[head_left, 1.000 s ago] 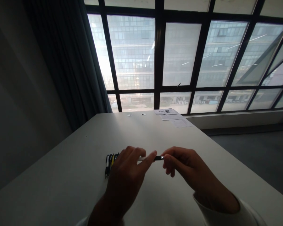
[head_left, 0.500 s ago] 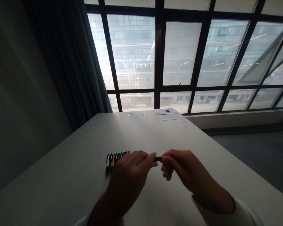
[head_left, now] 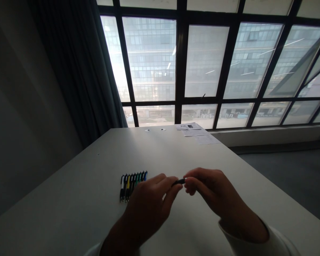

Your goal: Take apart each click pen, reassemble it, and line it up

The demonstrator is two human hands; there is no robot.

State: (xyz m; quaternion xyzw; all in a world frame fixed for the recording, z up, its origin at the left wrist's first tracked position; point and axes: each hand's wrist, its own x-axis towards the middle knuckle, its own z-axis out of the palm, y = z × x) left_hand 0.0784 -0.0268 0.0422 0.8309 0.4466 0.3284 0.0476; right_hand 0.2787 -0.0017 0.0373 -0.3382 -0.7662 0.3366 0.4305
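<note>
1. A dark grey curtain (head_left: 77, 64) hangs in the far left corner, beside the window, and falls behind the end of the white table (head_left: 69, 188).
2. A row of retractable ballpoint pens (head_left: 132, 185) lies on the table, the pens side by side and parallel. Their clips or barrels show black, yellow, green and blue, and the row sits just left of the person's left hand.
3. The left hand (head_left: 146, 208) is held above the table, fingers curved and narrowly parted, its fingertips right at the left end of the pen barrel. Whether they are touching it, I cannot tell.
4. The black pen barrel (head_left: 179, 182) is held in the air between the two hands, lying roughly level. Only a short, glossy dark stretch shows; the rest is hidden by fingers.
5. The right hand (head_left: 213, 192) is closed in a narrow pinch on the barrel's right end, its fingers curled under. A white sleeve (head_left: 277, 245) covers the wrist.
6. Loose printed sheets of paper (head_left: 197, 134) lie at the table's far edge, well beyond the hands, before a tall black-framed window (head_left: 202, 60).
</note>
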